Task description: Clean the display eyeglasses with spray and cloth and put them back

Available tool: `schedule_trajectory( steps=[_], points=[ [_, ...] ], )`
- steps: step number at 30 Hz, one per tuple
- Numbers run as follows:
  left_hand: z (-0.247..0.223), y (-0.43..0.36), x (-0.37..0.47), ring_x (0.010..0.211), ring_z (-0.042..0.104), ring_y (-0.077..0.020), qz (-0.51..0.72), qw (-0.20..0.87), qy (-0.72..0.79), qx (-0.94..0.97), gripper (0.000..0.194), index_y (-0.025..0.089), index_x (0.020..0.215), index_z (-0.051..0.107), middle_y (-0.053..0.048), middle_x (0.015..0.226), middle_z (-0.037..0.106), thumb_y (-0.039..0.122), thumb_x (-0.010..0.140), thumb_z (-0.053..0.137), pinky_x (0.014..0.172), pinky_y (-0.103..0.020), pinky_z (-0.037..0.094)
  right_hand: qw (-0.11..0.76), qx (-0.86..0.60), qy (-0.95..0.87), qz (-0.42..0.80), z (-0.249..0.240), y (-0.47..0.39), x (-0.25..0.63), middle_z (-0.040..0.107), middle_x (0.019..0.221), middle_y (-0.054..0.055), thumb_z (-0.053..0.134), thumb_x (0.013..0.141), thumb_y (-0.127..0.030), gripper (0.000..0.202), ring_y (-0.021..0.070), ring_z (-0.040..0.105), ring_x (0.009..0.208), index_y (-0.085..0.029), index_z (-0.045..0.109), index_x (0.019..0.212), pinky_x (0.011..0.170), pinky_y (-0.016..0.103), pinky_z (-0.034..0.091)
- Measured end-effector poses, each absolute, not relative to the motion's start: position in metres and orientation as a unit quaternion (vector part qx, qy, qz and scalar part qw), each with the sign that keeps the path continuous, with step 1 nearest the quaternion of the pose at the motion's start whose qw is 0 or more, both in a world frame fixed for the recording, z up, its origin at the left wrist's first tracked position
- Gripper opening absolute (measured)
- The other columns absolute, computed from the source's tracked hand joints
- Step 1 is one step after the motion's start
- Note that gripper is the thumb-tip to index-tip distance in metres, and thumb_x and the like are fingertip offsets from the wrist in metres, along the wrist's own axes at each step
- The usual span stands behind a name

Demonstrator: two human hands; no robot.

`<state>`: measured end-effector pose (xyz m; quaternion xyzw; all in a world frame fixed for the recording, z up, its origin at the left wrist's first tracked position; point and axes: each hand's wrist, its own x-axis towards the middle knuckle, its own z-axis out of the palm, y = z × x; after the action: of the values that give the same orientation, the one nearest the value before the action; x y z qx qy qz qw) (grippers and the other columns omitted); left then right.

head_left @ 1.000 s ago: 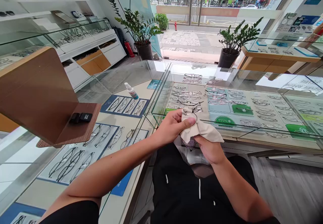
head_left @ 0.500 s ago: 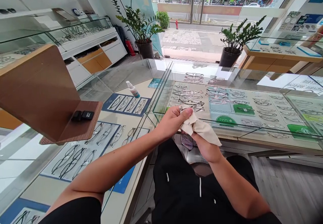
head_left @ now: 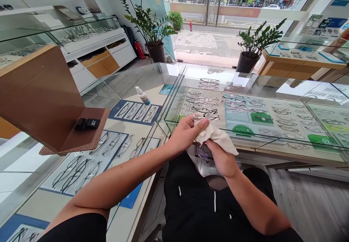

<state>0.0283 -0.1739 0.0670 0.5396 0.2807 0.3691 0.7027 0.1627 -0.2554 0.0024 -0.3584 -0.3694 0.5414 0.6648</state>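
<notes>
My left hand (head_left: pixel 185 133) is closed on a cream cleaning cloth (head_left: pixel 222 138), its thumb pressed down on the folds. My right hand (head_left: pixel 222 160) is closed on the same cloth from below, and part of the cloth drapes over its back. A pair of eyeglasses (head_left: pixel 202 155) shows just under the cloth between both hands, with one lens hanging down. The rest of the frame is hidden by cloth and fingers, so I cannot tell which hand bears it. Both hands are above my lap, at the near edge of the glass display case (head_left: pixel 256 143).
A white spray bottle (head_left: pixel 142 95) stands on the left glass counter. Closer to me, a brown stand (head_left: pixel 40 100) carries a small black object (head_left: pixel 87 123). Rows of eyeglass frames (head_left: pixel 234 100) lie under the glass. Potted plants (head_left: pixel 155 31) flank the doorway beyond.
The eyeglasses have tilted under the cloth, so less of the hanging lens shows. My hands stay close together, and the cloth's folds have shifted slightly.
</notes>
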Motion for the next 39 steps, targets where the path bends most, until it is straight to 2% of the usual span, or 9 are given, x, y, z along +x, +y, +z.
schedule_trajectory(
  steps=[3,8,12,15,19,27,31,36,39],
  points=[
    [0.065,-0.169,0.029,0.06,0.057,-0.0115,0.343,0.729,0.263,0.532,0.058,0.013,0.083,0.069,-0.002,0.069,0.066,0.069,0.087,0.079,0.058,-0.023,0.048,0.671,-0.366,-0.351,0.541,0.011,-0.253,0.164,0.083,0.117,0.003,0.084,0.091,-0.042,0.026,0.0281,0.066,0.134,-0.03,0.083,0.115,0.127,0.049,0.044],
    [0.066,-0.158,0.032,0.067,0.064,-0.0143,0.393,0.761,0.224,0.464,0.05,0.013,0.086,0.072,-0.003,0.073,0.069,0.061,0.086,0.086,0.068,-0.025,0.054,0.656,-0.355,-0.336,0.575,0.027,-0.255,0.181,0.079,0.096,0.003,0.085,0.088,-0.046,0.021,0.0234,0.073,0.102,-0.026,0.083,0.095,0.106,0.04,0.056],
    [0.066,-0.148,0.027,0.071,0.065,-0.0148,0.44,0.739,0.238,0.452,0.047,0.014,0.087,0.073,-0.002,0.072,0.068,0.059,0.086,0.087,0.069,-0.025,0.054,0.672,-0.351,-0.359,0.545,0.036,-0.262,0.194,0.072,0.093,0.004,0.083,0.092,-0.042,0.018,0.0218,0.069,0.106,-0.025,0.081,0.088,0.102,0.035,0.054],
    [0.067,-0.149,0.021,0.074,0.064,-0.0158,0.351,0.719,0.23,0.553,0.049,0.014,0.086,0.073,-0.004,0.078,0.07,0.062,0.091,0.08,0.072,-0.026,0.054,0.71,-0.364,-0.359,0.484,0.044,-0.265,0.202,0.067,0.092,0.004,0.083,0.092,-0.041,0.014,0.0215,0.066,0.108,-0.027,0.083,0.091,0.102,0.035,0.054],
    [0.073,-0.157,0.016,0.083,0.063,-0.0169,0.242,0.681,0.199,0.662,0.048,0.013,0.097,0.074,-0.006,0.09,0.074,0.061,0.099,0.07,0.081,-0.028,0.052,0.725,-0.38,-0.374,0.436,0.055,-0.266,0.212,0.062,0.102,0.005,0.083,0.092,-0.04,0.016,0.0184,0.059,0.104,-0.025,0.083,0.088,0.091,0.028,0.052],
    [0.082,-0.16,0.013,0.076,0.054,-0.0157,0.156,0.607,0.162,0.762,0.046,0.014,0.09,0.072,-0.003,0.082,0.064,0.056,0.105,0.06,0.071,-0.026,0.045,0.707,-0.395,-0.389,0.44,0.056,-0.263,0.212,0.058,0.101,0.005,0.081,0.093,-0.042,0.021,0.0202,0.055,0.099,-0.024,0.08,0.083,0.088,0.031,0.05],
    [0.076,-0.169,0.017,0.08,0.056,-0.0174,0.164,0.637,0.16,0.736,0.041,0.016,0.097,0.071,-0.005,0.088,0.066,0.055,0.104,0.063,0.074,-0.027,0.048,0.69,-0.392,-0.376,0.478,0.048,-0.26,0.2,0.058,0.103,0.004,0.081,0.094,-0.046,0.02,0.019,0.054,0.093,-0.026,0.08,0.088,0.081,0.031,0.049],
    [0.075,-0.174,0.019,0.07,0.048,-0.0143,0.168,0.711,0.156,0.665,0.041,0.015,0.097,0.068,-0.002,0.079,0.059,0.056,0.098,0.071,0.068,-0.027,0.044,0.712,-0.37,-0.361,0.474,0.043,-0.255,0.195,0.06,0.103,0.004,0.083,0.092,-0.046,0.02,0.0199,0.056,0.1,-0.026,0.08,0.089,0.086,0.03,0.05],
    [0.081,-0.168,0.015,0.078,0.055,-0.017,0.134,0.734,0.129,0.653,0.043,0.015,0.099,0.071,-0.006,0.088,0.065,0.058,0.098,0.071,0.075,-0.029,0.048,0.709,-0.366,-0.354,0.487,0.046,-0.253,0.198,0.058,0.102,0.004,0.083,0.093,-0.044,0.019,0.0179,0.054,0.092,-0.026,0.079,0.087,0.078,0.028,0.049]
  ],
)
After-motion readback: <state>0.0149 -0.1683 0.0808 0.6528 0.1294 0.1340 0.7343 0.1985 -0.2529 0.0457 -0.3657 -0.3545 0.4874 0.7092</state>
